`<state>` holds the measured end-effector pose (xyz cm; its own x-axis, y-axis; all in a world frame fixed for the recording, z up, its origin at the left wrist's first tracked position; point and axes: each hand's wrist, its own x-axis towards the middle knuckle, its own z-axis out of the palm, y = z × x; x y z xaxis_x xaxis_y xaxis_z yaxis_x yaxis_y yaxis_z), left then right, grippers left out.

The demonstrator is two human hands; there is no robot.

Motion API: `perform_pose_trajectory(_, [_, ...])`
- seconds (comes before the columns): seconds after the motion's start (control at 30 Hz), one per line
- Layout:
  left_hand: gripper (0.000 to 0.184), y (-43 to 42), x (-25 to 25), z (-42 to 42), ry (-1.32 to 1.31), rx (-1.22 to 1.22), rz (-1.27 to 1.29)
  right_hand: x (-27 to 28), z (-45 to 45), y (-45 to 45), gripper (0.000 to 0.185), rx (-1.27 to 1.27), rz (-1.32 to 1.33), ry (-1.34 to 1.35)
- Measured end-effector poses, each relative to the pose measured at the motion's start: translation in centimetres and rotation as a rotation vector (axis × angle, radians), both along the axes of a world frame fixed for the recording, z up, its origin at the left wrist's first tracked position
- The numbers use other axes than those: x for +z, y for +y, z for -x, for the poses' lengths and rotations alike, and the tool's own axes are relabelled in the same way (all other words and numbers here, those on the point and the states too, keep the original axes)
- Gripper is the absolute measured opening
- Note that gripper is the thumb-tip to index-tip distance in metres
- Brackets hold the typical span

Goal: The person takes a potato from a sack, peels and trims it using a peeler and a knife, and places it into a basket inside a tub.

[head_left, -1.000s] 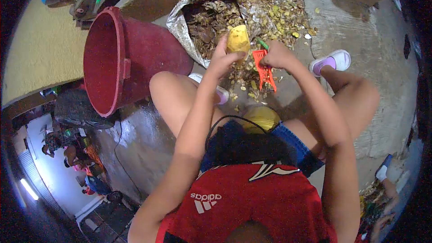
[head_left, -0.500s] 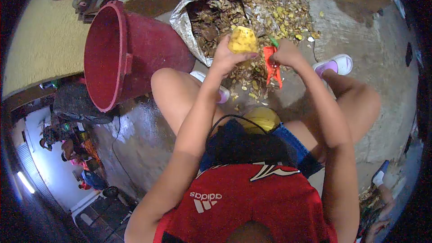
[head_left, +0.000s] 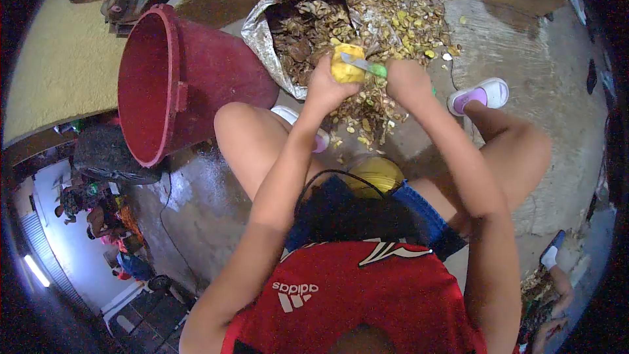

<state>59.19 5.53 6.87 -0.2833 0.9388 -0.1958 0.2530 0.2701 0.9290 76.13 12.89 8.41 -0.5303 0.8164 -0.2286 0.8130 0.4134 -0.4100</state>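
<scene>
My left hand is wrapped round a yellow peeled piece, perhaps a fruit or root. In my right hand is a green-handled knife, its blade lying against the top of the yellow piece. The orange tool seen earlier does not show now. Under and behind my hands, peelings cover part of the floor beside an open white sack filled with brownish scraps.
A large dark red tub lies tipped on its side at the left. A yellow round container sits between my legs. Several people are at the far lower left; another person's foot shows at the lower right.
The orange tool has gone from view at my right hand. The knife has swung left, and its blade now meets the yellow piece. Both hands have come closer together.
</scene>
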Motion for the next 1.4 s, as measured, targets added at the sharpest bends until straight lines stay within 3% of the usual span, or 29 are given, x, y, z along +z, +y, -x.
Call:
perform_pose_trajectory(0.13, [0.063, -0.1, 0.4, 0.0, 0.080, -0.010, -0.037, -0.2, -1.2, 2.8, 0.014, -0.051, 0.020, -0.138])
perform_pose_trajectory(0.3, [0.063, 0.1, 1.4, -0.1, 0.315, 0.054, -0.039, 2.9, 0.4, -0.7, 0.015, 0.073, 0.120, -0.054])
perform_pose_trajectory(0.4, [0.060, 0.2, 1.9, -0.5, 0.194, 0.066, -0.082, 2.5, 1.1, -2.1, 0.015, 0.100, 0.174, -0.071])
perform_pose_trajectory(0.5, [0.057, 0.0, 2.1, -0.5, 0.292, 0.078, -0.085, 1.0, 1.1, -1.4, 0.015, 0.076, 0.107, -0.063])
perform_pose_trajectory(0.97, [0.049, 0.4, 2.2, -0.1, 0.128, 0.027, 0.075, -3.2, 1.4, 1.3, 0.013, 0.016, 0.010, -0.057])
perform_pose_trajectory(1.2, [0.045, 0.5, 1.3, 0.6, -0.024, -0.010, 0.075, 0.1, 1.2, 0.6, 0.014, 0.034, 0.034, -0.040])
perform_pose_trajectory(1.4, [0.046, 0.4, 0.6, 1.0, 0.093, 0.034, 0.076, 1.2, 1.2, -0.5, 0.012, 0.045, 0.030, -0.018])
